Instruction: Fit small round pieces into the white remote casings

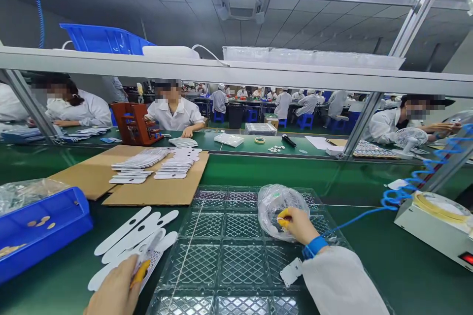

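Note:
My left hand (116,290) is at the bottom left, fingers closed on a thin tool with a yellow tip, above several white elongated flat parts (135,236) lying on the green table. My right hand (297,226), with a yellow finger cot and a blue wrist strap, reaches into a clear plastic bag (275,206) that rests on a clear plastic compartment tray (229,251). Its fingers are pinched inside the bag; what they hold is hidden.
A blue bin (44,229) with small tan pieces sits at left. Cardboard sheets (158,189) carry stacked white parts. A tape dispenser machine (436,221) stands at right with a coiled blue cord (424,177). Other workers in white coats sit across the green conveyor.

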`<state>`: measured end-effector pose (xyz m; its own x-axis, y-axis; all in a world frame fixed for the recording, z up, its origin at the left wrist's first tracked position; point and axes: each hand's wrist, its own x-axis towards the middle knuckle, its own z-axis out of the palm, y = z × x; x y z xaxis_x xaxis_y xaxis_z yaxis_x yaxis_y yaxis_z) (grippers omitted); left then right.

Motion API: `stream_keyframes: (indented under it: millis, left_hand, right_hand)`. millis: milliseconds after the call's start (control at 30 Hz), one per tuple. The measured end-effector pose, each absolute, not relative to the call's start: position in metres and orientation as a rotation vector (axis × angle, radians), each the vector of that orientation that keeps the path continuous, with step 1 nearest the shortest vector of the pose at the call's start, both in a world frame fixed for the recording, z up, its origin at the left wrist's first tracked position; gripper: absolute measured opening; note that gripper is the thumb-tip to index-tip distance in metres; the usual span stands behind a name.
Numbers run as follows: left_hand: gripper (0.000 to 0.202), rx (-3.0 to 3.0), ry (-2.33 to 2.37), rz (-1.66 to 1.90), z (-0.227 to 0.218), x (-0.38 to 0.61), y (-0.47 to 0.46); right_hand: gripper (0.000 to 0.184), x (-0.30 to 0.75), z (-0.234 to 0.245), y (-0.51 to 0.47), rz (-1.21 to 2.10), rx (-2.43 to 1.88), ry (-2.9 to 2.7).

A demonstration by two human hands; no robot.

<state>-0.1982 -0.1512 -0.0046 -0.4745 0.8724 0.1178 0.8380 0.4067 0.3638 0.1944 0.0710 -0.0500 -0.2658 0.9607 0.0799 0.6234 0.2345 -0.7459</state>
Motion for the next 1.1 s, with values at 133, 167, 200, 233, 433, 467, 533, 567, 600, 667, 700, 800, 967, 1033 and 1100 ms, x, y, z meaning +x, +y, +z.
stream_keyframes:
  millis: [133,167,200,233,433,467,533,567,600,667,700,800,967,1033,1100]
  left_hand:
    - [0.029,1.383,2.111,0.979,0.026,-0.168,-0.119]
    - [0.028,1.391,1.971,1.042,0.029,-0.152,-0.107]
    - [0.025,1.410,1.836,1.075,0.031,-0.135,-0.093]
    - [0.022,1.397,1.697,1.087,0.030,-0.116,-0.078]
    - [0.024,1.194,1.189,1.033,-0.001,-0.027,-0.009]
    - [0.026,1.190,1.137,1.026,-0.006,-0.020,-0.006]
    - [0.029,1.169,1.019,1.022,-0.014,-0.015,-0.004]
    - [0.030,1.153,0.962,1.026,-0.017,-0.015,-0.005]
    - [0.031,1.141,0.919,1.027,-0.018,-0.015,-0.007]
    - [0.032,1.135,0.890,1.019,-0.019,-0.018,-0.010]
    - [0.033,1.136,0.890,1.009,-0.019,-0.019,-0.012]
    - [0.034,1.126,0.906,0.983,-0.015,-0.019,-0.015]
    - [0.033,1.153,0.917,1.019,-0.015,-0.014,-0.018]
    - [0.030,1.179,0.906,1.031,-0.016,-0.013,-0.019]
    - [0.029,1.176,0.908,1.040,-0.018,-0.014,-0.018]
  right_hand:
    - [0.024,0.193,-0.023,0.052,1.045,-1.226,-1.779]
    - [0.027,0.187,-0.017,0.046,1.135,-1.148,-1.682]
    - [0.029,0.180,-0.012,0.040,1.228,-1.073,-1.577]
    - [0.031,0.172,-0.008,0.036,1.306,-1.013,-1.474]
    - [0.037,0.124,-0.007,0.028,1.309,-0.942,-1.217]
    - [0.037,0.119,-0.010,0.028,1.293,-0.945,-1.203]
    - [0.038,0.112,-0.016,0.026,1.282,-0.947,-1.168]
    - [0.038,0.109,-0.019,0.024,1.285,-0.948,-1.151]
    - [0.037,0.107,-0.021,0.021,1.288,-0.951,-1.141]
    - [0.033,0.105,-0.025,0.015,1.273,-0.971,-1.148]
    - [0.030,0.104,-0.026,0.013,1.253,-0.987,-1.163]
    - [0.024,0.102,-0.026,0.007,1.172,-1.034,-1.212]
    - [0.019,0.103,-0.026,0.003,1.098,-1.019,-1.210]
    - [0.023,0.102,-0.028,0.004,1.094,-1.019,-1.161]
    - [0.033,0.101,-0.030,0.008,1.177,-1.034,-1.098]
